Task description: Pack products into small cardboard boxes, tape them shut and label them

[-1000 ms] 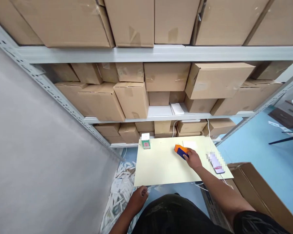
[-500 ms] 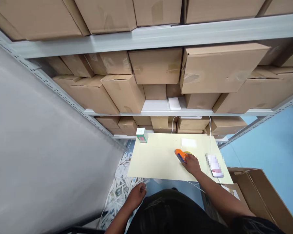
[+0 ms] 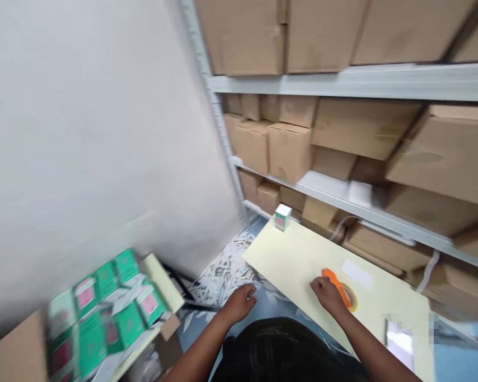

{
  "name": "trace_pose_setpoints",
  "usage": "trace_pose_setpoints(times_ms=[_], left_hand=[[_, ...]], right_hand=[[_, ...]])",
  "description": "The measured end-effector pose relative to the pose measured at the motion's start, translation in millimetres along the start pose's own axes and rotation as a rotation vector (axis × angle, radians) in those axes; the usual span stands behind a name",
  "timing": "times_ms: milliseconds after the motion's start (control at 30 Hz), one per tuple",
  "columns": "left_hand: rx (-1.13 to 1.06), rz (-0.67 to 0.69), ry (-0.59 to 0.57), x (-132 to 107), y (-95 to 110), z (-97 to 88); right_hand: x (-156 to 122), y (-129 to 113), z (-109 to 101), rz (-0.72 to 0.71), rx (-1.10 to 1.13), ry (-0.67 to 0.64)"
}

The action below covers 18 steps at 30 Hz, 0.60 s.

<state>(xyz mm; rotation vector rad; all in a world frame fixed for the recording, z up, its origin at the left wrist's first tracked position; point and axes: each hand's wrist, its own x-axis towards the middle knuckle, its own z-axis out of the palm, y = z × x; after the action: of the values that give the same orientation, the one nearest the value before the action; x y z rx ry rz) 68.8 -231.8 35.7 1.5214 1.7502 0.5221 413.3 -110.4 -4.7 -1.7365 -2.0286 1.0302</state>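
My right hand [image 3: 324, 291] is curled closed over the near edge of the cream table [image 3: 290, 260], with nothing visible in it. Right behind it lies an orange tape dispenser [image 3: 336, 284] with a yellow roll, partly covered by my wrist; whether they touch I cannot tell. In front of my body, off the table's left end, my left hand [image 3: 240, 303] hangs with its fingers curled and nothing seen in them. A small green and white box [image 3: 282, 217] stands upright at the table's far left corner.
A white slip [image 3: 357, 274] and a phone [image 3: 399, 342] lie on the table. At lower left, a carton holds several green packets [image 3: 91, 339]. Paper scraps [image 3: 227, 268] cover the floor beside the wall. Shelves of cardboard boxes [image 3: 289, 151] rise behind the table.
The view has swung left, bringing the carton of green packets into sight. My right hand has let go of the tape dispenser and drawn back to its left. My left hand stays curled.
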Motion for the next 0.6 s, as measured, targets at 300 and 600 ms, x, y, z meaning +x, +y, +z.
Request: trace_pose_setpoints(times_ms=[300,600], left_hand=[[-0.220,-0.135,0.397,-133.6,-40.6,-51.0],[-0.287,-0.162,0.674,-312.9,-110.4,-119.0]], right_hand=[[34.2,-107.5,60.7,-0.246,0.016,-0.175],[-12.3,-277.6,192.7,-0.409,-0.014,-0.307]])
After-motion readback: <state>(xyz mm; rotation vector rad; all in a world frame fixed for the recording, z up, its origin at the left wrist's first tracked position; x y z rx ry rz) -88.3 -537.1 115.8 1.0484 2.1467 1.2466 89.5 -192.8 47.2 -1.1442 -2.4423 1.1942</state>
